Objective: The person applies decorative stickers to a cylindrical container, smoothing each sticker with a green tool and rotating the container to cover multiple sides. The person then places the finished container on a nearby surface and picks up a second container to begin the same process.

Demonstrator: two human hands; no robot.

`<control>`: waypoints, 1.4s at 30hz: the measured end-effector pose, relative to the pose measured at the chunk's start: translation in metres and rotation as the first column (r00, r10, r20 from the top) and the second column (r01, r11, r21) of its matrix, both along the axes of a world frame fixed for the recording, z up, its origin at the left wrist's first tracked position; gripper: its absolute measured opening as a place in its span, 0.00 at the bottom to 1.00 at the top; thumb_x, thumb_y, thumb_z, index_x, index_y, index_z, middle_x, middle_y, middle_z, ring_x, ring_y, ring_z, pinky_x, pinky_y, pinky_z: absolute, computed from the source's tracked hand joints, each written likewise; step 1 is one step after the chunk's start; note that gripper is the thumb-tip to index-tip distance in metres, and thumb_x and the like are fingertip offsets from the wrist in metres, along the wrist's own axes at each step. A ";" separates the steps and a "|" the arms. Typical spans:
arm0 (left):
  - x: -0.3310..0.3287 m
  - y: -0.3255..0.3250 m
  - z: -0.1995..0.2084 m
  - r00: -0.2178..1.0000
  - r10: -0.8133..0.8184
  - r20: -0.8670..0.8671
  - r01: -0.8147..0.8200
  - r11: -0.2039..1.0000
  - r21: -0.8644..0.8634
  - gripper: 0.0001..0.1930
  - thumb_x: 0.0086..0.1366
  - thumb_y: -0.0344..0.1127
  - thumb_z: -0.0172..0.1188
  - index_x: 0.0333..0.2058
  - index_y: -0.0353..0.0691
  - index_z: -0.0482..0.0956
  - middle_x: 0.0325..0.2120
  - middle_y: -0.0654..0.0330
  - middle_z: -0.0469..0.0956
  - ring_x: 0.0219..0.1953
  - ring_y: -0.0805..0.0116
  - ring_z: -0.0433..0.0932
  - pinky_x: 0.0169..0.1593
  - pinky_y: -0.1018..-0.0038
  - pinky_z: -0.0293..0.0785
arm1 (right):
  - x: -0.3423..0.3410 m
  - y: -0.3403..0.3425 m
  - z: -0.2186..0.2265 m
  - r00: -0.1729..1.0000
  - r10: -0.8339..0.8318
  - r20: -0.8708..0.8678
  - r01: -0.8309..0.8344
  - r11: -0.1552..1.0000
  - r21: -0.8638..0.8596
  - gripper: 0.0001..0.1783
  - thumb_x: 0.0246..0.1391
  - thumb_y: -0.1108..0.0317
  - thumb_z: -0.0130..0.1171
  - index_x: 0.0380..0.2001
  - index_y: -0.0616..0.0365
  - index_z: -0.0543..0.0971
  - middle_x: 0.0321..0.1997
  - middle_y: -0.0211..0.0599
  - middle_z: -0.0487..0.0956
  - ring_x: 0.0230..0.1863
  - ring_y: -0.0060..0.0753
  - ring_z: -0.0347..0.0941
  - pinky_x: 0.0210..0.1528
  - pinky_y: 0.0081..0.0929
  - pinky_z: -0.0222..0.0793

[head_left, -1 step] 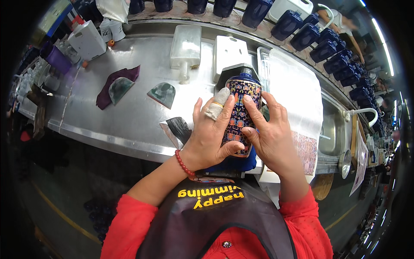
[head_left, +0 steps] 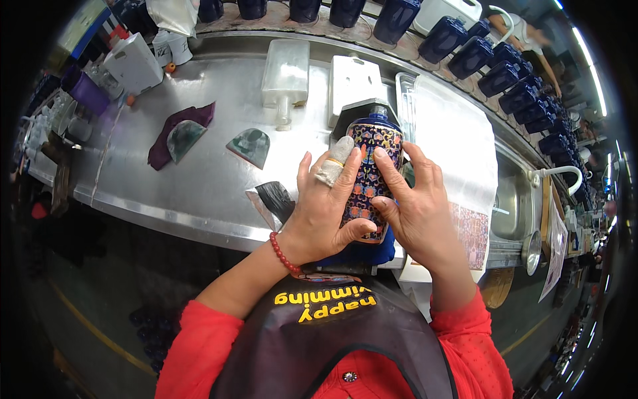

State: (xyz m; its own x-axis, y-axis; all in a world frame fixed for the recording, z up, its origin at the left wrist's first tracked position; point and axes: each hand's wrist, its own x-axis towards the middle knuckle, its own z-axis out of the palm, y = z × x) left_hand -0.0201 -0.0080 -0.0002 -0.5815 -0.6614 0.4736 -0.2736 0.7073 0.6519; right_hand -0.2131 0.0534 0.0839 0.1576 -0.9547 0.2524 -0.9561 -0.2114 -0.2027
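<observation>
Between my hands a dark blue bottle (head_left: 373, 176) with a colourful floral-patterned wrap lies tilted, its bare blue neck pointing away from me. My left hand (head_left: 320, 206) rests along its left side with fingers stretched out. A whitish cloth finger cover (head_left: 336, 161) sits on one finger, and a red bead bracelet circles that wrist. From the right, my right hand (head_left: 419, 203) touches the patterned surface with its index finger and thumb, the other fingers spread by the side. Behind the neck is a dark angular support (head_left: 355, 114); blue cloth (head_left: 375, 253) shows under the near end.
Two green half-round scrapers (head_left: 248, 147), a purple cloth (head_left: 159, 147) and a clear bottle (head_left: 286, 76) lie on the metal table (head_left: 219, 206). Right are patterned sheets (head_left: 468, 226) and a sink (head_left: 515, 193). Several blue bottles (head_left: 396, 20) line the back shelf. Another person (head_left: 531, 40) stands beyond.
</observation>
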 end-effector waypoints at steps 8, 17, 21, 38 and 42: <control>-0.006 -0.009 -0.001 0.999 0.003 -0.046 -0.003 1.000 -0.004 0.55 0.68 0.75 0.45 0.74 0.29 0.52 0.68 0.38 0.62 0.69 0.36 0.59 0.72 0.35 0.37 | -0.008 -0.014 -0.002 1.000 -0.011 0.005 0.011 1.000 0.008 0.36 0.68 0.44 0.55 0.71 0.53 0.69 0.72 0.56 0.63 0.66 0.61 0.64 0.68 0.50 0.63; -0.012 -0.023 0.002 0.998 -0.005 -0.063 0.009 0.998 0.070 0.56 0.69 0.76 0.41 0.74 0.27 0.48 0.71 0.34 0.57 0.75 0.40 0.54 0.75 0.43 0.31 | -0.012 -0.023 -0.002 0.996 -0.006 0.089 0.006 1.000 0.003 0.37 0.59 0.55 0.66 0.69 0.53 0.71 0.69 0.58 0.65 0.62 0.62 0.64 0.65 0.50 0.65; -0.017 -0.023 0.000 0.997 0.005 -0.082 -0.004 1.000 0.017 0.57 0.67 0.76 0.46 0.74 0.27 0.49 0.69 0.33 0.58 0.72 0.33 0.55 0.72 0.35 0.37 | -0.012 -0.026 -0.002 0.998 0.008 0.065 -0.008 1.000 0.000 0.36 0.59 0.54 0.66 0.69 0.52 0.71 0.69 0.57 0.64 0.63 0.61 0.64 0.65 0.51 0.66; -0.016 -0.023 0.002 1.000 0.015 -0.026 -0.016 1.000 -0.004 0.56 0.68 0.76 0.43 0.74 0.27 0.49 0.71 0.34 0.57 0.74 0.39 0.56 0.74 0.40 0.33 | -0.008 -0.029 -0.002 0.999 0.010 0.031 -0.010 1.000 -0.026 0.38 0.58 0.54 0.67 0.69 0.54 0.71 0.67 0.57 0.66 0.62 0.63 0.64 0.64 0.52 0.67; -0.014 -0.025 0.001 1.000 0.016 -0.010 -0.016 1.000 -0.006 0.56 0.68 0.76 0.43 0.74 0.27 0.49 0.70 0.35 0.59 0.73 0.39 0.57 0.74 0.40 0.33 | -0.008 -0.028 -0.002 1.000 0.012 0.028 -0.012 1.000 -0.020 0.38 0.58 0.54 0.67 0.69 0.54 0.71 0.67 0.58 0.66 0.63 0.63 0.64 0.65 0.52 0.66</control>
State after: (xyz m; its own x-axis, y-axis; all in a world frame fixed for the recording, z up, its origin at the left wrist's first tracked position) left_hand -0.0343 -0.0332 0.0011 -0.5659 -0.6675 0.4839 -0.2782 0.7071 0.6501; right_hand -0.2212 0.0254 0.0822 0.1615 -0.9475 0.2759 -0.9476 -0.2270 -0.2248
